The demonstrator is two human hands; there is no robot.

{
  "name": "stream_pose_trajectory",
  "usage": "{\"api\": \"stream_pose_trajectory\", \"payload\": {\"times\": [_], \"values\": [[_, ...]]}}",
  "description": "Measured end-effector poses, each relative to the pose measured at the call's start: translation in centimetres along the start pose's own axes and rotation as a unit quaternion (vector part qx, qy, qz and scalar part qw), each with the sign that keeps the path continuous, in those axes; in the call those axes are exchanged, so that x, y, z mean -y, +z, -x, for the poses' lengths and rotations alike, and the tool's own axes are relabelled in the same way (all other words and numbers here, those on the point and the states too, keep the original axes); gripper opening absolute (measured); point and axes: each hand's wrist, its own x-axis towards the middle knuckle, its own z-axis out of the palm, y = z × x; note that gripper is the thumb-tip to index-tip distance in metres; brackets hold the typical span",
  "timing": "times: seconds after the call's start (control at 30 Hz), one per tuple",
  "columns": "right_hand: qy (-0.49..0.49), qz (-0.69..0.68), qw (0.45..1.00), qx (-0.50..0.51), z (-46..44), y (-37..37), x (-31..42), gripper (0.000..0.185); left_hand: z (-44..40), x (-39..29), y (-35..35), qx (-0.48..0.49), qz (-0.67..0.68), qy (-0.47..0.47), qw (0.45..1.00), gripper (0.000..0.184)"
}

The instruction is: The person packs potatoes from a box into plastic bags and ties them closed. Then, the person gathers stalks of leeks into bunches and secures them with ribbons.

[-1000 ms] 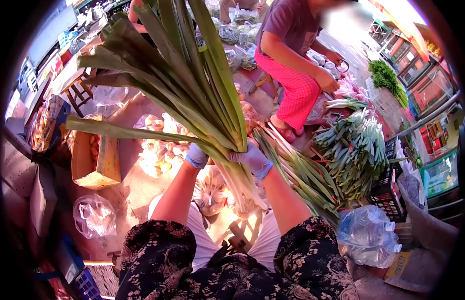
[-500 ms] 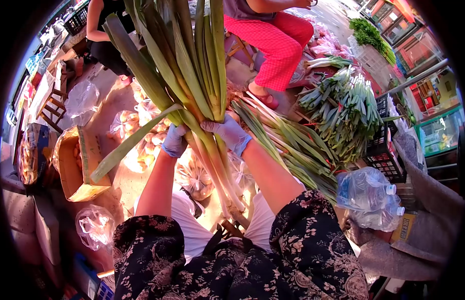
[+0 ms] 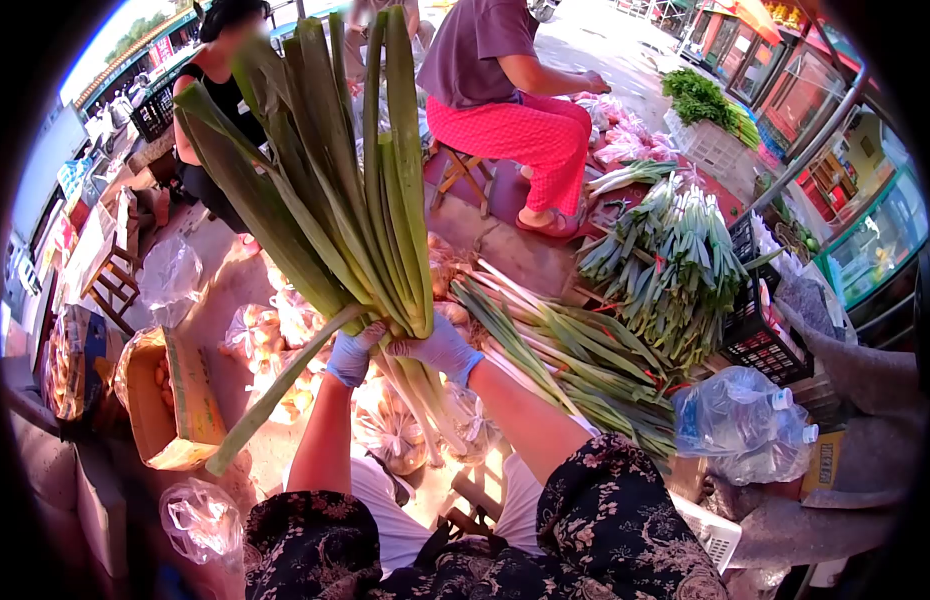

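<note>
A bundle of large leeks stands upright before me, green leaves fanned out at the top and pale stalks pointing down. My left hand, in a bluish glove, grips the bundle from the left. My right hand, gloved alike, is wrapped round it from the right at nearly the same height. One long leaf bends away to the lower left. Behind the stalks are clear bags of onion-like bulbs. More leeks lie in a pile on the ground to the right of my hands.
Bunched greens are heaped at the right beside a black crate. Large plastic bottles lie nearer me. At left stands an open cardboard box. A person in red trousers sits ahead; another person is at upper left.
My view has tilted up, showing more of the street. Both hands still hold the leeks, whose lower ends have lifted away from my lap.
</note>
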Motion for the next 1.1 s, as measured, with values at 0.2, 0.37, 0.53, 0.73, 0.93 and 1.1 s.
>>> {"api": "stream_pose_trajectory", "payload": {"times": [0.2,0.37,0.53,0.73,0.93,1.1], "values": [[0.053,-0.122,0.991,-0.015,0.2,-1.9,-0.5,0.048,-3.0,-3.0,3.4,0.064,-0.278,0.071,0.956,0.038],[-0.003,-0.394,0.918,-0.044,-0.7,-4.9,-0.4,0.036,-10.5,-4.5,9.4,0.130,-0.492,0.119,0.853,0.051],[0.009,-0.604,0.795,-0.058,-1.4,-8.5,-3.1,0.053,-15.4,-4.7,18.8,0.185,-0.722,-0.025,0.666,0.064],[0.152,-0.623,0.757,-0.121,6.4,-12.2,-14.6,0.052,-15.7,10.9,19.0,0.345,-0.742,-0.034,0.574,0.058],[0.307,-0.579,0.747,-0.114,12.7,-11.5,-25.1,0.039,-12.4,23.5,12.2,0.402,-0.683,-0.040,0.608,0.081],[0.346,-0.588,0.724,-0.103,12.5,-10.2,-31.5,0.035,-12.0,28.9,6.6,0.399,-0.688,-0.061,0.603,0.084]]}}
